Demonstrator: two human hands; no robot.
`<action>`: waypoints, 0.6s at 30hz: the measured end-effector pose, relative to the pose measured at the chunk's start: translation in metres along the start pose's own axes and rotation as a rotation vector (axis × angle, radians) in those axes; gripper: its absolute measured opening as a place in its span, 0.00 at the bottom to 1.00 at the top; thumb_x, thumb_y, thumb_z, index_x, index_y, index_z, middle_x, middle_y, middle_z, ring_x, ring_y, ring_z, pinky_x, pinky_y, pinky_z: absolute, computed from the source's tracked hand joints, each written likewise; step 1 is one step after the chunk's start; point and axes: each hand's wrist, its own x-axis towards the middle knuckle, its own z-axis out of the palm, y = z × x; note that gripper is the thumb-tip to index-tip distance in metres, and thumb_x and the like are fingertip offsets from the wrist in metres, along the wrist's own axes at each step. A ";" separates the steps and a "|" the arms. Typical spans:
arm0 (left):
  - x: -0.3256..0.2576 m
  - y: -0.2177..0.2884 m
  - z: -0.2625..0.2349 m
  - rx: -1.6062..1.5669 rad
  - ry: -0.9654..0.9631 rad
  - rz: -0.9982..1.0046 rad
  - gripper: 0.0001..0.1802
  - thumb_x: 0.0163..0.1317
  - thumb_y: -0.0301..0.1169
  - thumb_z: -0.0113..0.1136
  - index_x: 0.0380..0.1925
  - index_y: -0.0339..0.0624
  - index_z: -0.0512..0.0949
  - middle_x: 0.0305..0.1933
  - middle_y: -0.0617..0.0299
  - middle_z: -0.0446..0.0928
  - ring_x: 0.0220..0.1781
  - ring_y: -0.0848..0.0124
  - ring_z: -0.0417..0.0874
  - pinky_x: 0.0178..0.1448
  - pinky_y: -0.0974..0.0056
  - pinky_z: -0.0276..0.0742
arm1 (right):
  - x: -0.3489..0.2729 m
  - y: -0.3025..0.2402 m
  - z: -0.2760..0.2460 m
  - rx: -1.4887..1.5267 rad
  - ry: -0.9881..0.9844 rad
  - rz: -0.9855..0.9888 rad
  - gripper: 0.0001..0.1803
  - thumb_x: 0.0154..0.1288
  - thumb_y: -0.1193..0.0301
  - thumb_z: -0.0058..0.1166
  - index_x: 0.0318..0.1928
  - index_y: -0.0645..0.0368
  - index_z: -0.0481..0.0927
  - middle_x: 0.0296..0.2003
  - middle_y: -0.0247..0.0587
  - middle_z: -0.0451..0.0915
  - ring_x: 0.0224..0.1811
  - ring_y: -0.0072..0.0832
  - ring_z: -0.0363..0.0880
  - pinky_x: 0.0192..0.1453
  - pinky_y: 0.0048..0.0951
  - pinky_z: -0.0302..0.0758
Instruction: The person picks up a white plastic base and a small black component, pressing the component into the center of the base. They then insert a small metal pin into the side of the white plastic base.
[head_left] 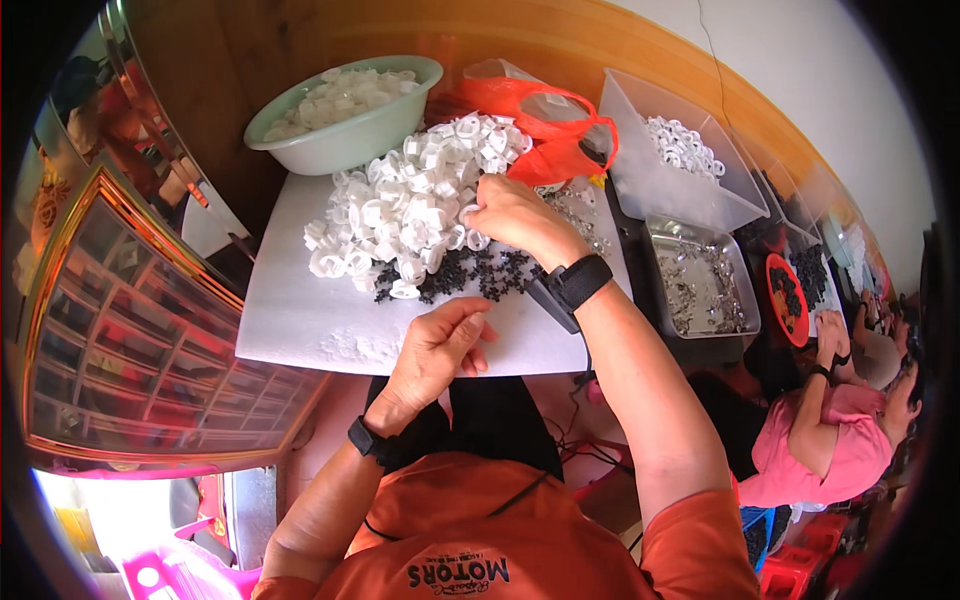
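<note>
A heap of small white plastic parts (400, 205), ring-like and partly see-through, covers the far middle of the white work surface (300, 330). At the heap's right side is my right hand (515, 215), its fingers bent and closed on a white plastic part at the edge of the pile. Small black plastic pieces (455, 278) lie scattered along the heap's near side. My left hand (440, 345) hovers by the near edge of the surface with thumb and fingers curled together; whatever they hold, if anything, is hidden.
A pale green basin (345, 140) of white parts stands far left, beside a red plastic bag (560, 130). To the right are a clear bin (640, 180) of white rings and a metal tray (700, 222) of small shiny pieces. A person in pink (815, 440) works farther right.
</note>
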 end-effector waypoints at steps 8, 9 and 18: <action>0.000 0.000 -0.002 -0.038 -0.013 -0.023 0.17 0.72 0.35 0.47 0.53 0.35 0.72 0.36 0.59 0.78 0.25 0.78 0.77 0.30 0.74 0.76 | 0.002 0.002 -0.006 -0.082 0.000 0.022 0.10 0.57 0.70 0.56 0.37 0.62 0.75 0.33 0.50 0.79 0.39 0.40 0.78 0.43 0.38 0.72; 0.000 0.000 -0.002 -0.052 -0.019 -0.027 0.17 0.72 0.35 0.47 0.53 0.35 0.72 0.36 0.59 0.78 0.25 0.78 0.77 0.30 0.74 0.76 | 0.000 0.004 -0.005 -0.068 0.088 -0.035 0.08 0.57 0.71 0.55 0.35 0.61 0.75 0.30 0.48 0.79 0.35 0.40 0.79 0.39 0.38 0.73; 0.001 0.000 -0.002 -0.051 -0.028 -0.032 0.18 0.72 0.35 0.47 0.54 0.35 0.72 0.36 0.59 0.79 0.25 0.79 0.77 0.30 0.74 0.76 | -0.011 0.017 -0.004 -0.189 0.150 -0.094 0.07 0.58 0.71 0.54 0.33 0.63 0.76 0.28 0.50 0.79 0.33 0.43 0.79 0.37 0.39 0.72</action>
